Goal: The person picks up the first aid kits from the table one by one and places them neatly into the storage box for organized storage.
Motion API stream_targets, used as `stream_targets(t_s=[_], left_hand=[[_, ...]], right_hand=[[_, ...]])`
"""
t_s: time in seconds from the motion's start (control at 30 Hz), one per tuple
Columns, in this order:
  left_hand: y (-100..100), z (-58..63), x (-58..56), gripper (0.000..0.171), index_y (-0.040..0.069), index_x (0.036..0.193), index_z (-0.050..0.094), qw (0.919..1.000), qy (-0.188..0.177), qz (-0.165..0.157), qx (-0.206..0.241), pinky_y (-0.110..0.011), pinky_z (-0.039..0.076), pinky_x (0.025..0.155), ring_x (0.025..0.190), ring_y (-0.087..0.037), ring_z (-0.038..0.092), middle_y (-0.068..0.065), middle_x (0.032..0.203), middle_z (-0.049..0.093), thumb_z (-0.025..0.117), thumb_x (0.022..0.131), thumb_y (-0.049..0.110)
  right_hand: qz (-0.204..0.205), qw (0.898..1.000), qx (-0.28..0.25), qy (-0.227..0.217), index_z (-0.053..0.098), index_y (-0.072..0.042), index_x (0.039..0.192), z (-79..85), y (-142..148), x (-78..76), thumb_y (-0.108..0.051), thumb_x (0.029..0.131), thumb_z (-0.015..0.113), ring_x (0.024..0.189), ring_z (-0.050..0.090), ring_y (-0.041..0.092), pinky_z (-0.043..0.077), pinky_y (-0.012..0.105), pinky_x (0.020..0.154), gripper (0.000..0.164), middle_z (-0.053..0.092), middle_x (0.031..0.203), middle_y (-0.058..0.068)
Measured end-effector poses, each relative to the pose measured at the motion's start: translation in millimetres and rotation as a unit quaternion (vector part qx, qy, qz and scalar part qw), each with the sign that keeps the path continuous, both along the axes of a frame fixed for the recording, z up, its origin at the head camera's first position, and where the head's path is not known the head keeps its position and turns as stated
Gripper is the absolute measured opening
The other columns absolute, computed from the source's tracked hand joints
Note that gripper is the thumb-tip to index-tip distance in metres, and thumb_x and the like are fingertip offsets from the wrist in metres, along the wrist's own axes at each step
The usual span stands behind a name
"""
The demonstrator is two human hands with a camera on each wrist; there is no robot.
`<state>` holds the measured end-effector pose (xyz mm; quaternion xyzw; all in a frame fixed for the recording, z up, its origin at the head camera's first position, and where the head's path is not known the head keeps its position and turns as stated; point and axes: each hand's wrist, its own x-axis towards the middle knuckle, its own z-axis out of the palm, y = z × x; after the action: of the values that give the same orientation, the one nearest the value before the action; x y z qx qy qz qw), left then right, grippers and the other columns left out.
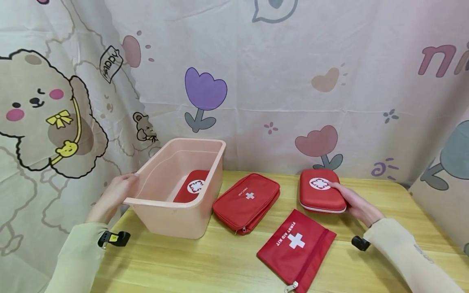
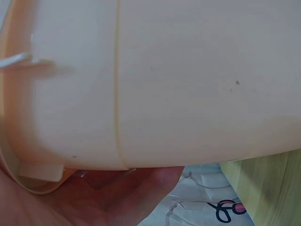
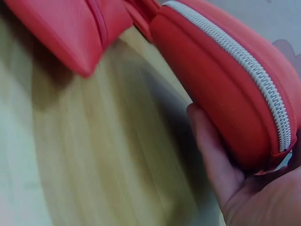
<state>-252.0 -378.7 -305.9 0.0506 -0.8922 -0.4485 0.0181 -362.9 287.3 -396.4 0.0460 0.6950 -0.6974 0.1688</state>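
At the left my left hand (image 1: 120, 189) grips the rim of a pale pink plastic bin (image 1: 168, 217); in the left wrist view my fingers (image 2: 141, 190) curl beneath the rim, against the outer wall. A red pouch with a round white emblem (image 1: 190, 189) lies inside the bin. Across the table my right hand (image 1: 360, 205) holds a red zippered first-aid case (image 1: 322, 191) by its right side, thumb over the top near the white emblem. The right wrist view shows the case's silver zipper (image 3: 244, 59) and a shadow on the wood under it.
Between bin and case lies a red first-aid bag (image 1: 247, 203), close to the bin's right wall. Nearer me is a flat red first-aid pouch (image 1: 296, 250) with a zip pull. A printed curtain (image 1: 256, 142) hangs behind the wooden table (image 1: 205, 264).
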Motion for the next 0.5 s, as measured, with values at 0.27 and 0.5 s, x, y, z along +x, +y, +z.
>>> stream_targets(t_s=[0.27,0.5], left_hand=[[0,-0.2,1.0,0.068,-0.018,0.145,0.022,1.0000,-0.002,0.006,-0.001,-0.062,0.034,0.101,0.125,-0.050,0.038,-0.038,0.142,0.033,0.020,0.107,0.039],[0,-0.3,1.0,0.068,-0.015,0.146,0.026,0.9999,0.002,0.010,0.006,-0.057,0.037,0.099,0.125,-0.048,0.040,-0.036,0.142,0.034,0.023,0.106,0.040]], right_hand=[[-0.014,0.998,-0.055,-0.004,0.026,0.001,0.143,9.7,-12,12.7,-0.044,0.101,0.051,0.076,0.069,0.010,0.055,0.024,0.070,0.067,0.070,0.087,-0.004],[-0.015,0.997,-0.073,-0.006,0.018,-0.003,0.150,23.9,-26,21.9,-0.047,0.101,0.048,0.077,0.069,0.009,0.054,0.023,0.071,0.073,0.069,0.089,-0.006]])
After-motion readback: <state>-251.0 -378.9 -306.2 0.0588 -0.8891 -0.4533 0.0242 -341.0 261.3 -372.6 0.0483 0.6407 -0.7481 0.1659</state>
